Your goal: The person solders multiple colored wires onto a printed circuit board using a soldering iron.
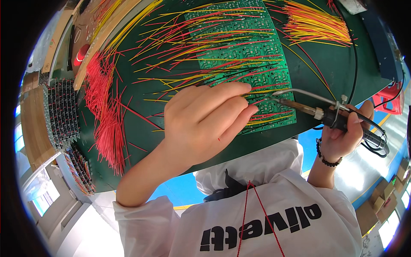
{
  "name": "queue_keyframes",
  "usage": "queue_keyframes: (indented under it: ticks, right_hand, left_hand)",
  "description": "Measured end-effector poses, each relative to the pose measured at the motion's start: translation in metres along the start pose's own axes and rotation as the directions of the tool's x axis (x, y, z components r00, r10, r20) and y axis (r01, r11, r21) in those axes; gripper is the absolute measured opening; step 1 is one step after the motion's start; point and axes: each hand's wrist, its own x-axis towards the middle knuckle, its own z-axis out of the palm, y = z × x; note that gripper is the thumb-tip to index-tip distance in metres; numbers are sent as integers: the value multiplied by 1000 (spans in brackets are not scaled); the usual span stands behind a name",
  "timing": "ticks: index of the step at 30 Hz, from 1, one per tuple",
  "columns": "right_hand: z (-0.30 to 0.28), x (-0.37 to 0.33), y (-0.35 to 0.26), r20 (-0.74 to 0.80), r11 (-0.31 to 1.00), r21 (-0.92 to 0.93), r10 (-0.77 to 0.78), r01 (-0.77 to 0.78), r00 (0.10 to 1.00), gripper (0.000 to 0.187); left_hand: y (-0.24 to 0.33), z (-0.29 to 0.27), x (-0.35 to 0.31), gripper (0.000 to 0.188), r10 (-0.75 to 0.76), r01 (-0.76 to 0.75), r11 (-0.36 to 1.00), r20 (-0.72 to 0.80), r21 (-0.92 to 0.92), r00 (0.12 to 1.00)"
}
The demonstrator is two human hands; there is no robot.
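My left hand (205,113) reaches over a panel of green circuit boards (274,81), fingers pinched on a thin red wire whose end pokes out past the fingertips. In my right hand (334,145) is a soldering iron (338,121), its black handle gripped and its tip pointing left, close to that wire end at the board. A thin bent metal tube (306,91) is clamped to the iron and ends near the tip. Rows of red, yellow and black wires (180,47) stick out leftward from the panel. My left hand hides part of the lower rows.
A heap of red wires (107,124) lies left on the dark green table (150,124). A red and yellow wire bundle (317,23) sits at the far right, near a dark blue box (376,43). Stacked boards (62,111) stand left, beside a wooden strip (105,38). A black cable (355,64) crosses the right side.
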Motion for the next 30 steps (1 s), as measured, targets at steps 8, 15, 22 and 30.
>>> queue_keyframes:
  ticks: [8, 15, 22, 30]
  right_hand:
    - [-2, 8, 2, -73, 993, 119, 29, -20, 997, 17]
    - [3, 8, 11, -191, 984, 135, -92, 119, 977, 11]
    - [1, 1, -4, -11, 963, 265, 56, -51, 998, 17]
    - [7, 5, -4, 63, 950, 310, 18, -37, 998, 19]
  left_hand:
    - [-1, -7, 8, 18, -2, 2, 1000, 10, -2, 1000]
    - [6, -15, 9, 28, 1, 1, 1000, -121, 14, 993]
    - [9, -32, 7, 18, -178, 149, 936, -65, -319, 982]
    - [12, -40, 8, 13, -338, 333, 856, 59, -395, 939]
